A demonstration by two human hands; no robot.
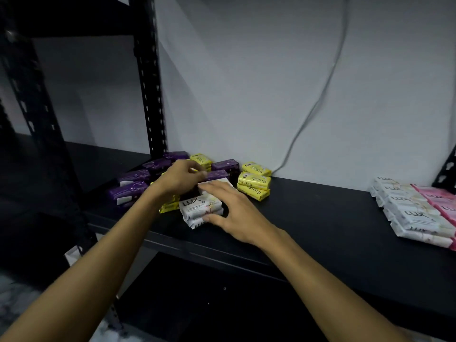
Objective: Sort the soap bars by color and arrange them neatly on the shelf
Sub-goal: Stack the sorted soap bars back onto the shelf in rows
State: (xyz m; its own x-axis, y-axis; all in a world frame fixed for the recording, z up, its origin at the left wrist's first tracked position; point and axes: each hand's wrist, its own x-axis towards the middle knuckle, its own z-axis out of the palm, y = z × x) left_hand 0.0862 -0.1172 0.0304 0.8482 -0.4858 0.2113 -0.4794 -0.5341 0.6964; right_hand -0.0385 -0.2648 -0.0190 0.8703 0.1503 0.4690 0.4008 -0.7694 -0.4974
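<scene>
A mixed heap of soap bars lies at the left end of the black shelf (320, 218): several purple bars (134, 175), yellow bars (254, 181) and a small stack of white bars (197, 206). My right hand (237, 213) grips the white stack, thumb at its front and fingers over the top bar. My left hand (180, 177) reaches into the heap behind it with curled fingers, pinching a bar that is mostly hidden. At the right end stand sorted rows of white bars (409, 208) and pink bars (444, 203).
A black perforated upright (150, 95) stands behind the heap, and another post (32, 99) stands further left. A grey cable (318, 99) runs down the white wall to the shelf. The shelf's front edge (187, 243) runs diagonally below my hands.
</scene>
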